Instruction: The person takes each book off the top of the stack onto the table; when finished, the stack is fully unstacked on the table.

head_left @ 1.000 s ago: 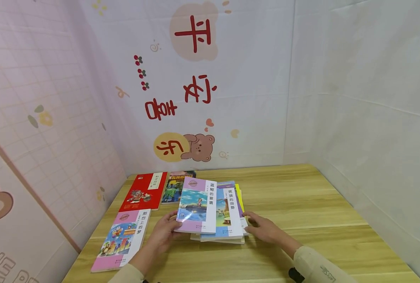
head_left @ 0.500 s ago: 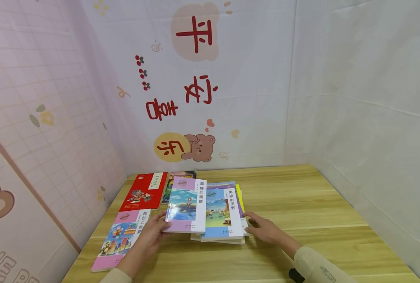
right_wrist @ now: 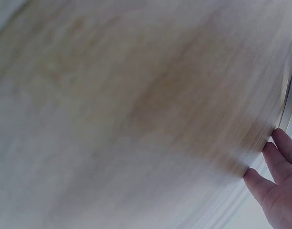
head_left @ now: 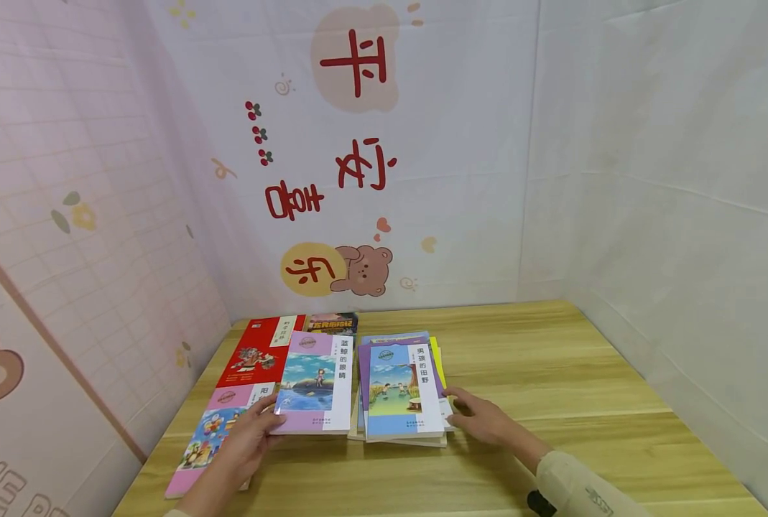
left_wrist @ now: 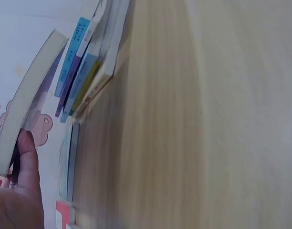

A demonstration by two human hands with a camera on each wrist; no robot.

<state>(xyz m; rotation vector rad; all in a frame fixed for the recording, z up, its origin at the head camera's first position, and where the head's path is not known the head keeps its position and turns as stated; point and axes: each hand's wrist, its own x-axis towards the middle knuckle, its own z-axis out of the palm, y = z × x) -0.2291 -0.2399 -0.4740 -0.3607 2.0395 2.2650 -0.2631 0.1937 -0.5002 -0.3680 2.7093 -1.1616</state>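
Note:
My left hand [head_left: 249,439] grips the lower left corner of a paperback book [head_left: 311,384] with a pink and white cover and a sea picture. Seen from the left wrist, that book [left_wrist: 26,98] is raised off the table, thumb on one face. To its right lies a stack of several books, topped by a blue and white book [head_left: 401,391] showing a tree and children; purple and yellow covers stick out beneath. My right hand [head_left: 483,420] rests by the stack's right side, its fingertips [right_wrist: 252,175] at the edge in the right wrist view.
On the left of the wooden table [head_left: 532,359] lie a red book [head_left: 254,359] and, nearer, a pink book [head_left: 205,431] partly behind my left arm. A dark colourful book [head_left: 333,323] shows behind the held one. Printed cloth walls [head_left: 474,179] enclose the table's back and sides.
My left hand has carried the pink and white book leftward off the stack, uncovering more of the blue and white book. My right hand has stayed by the stack.

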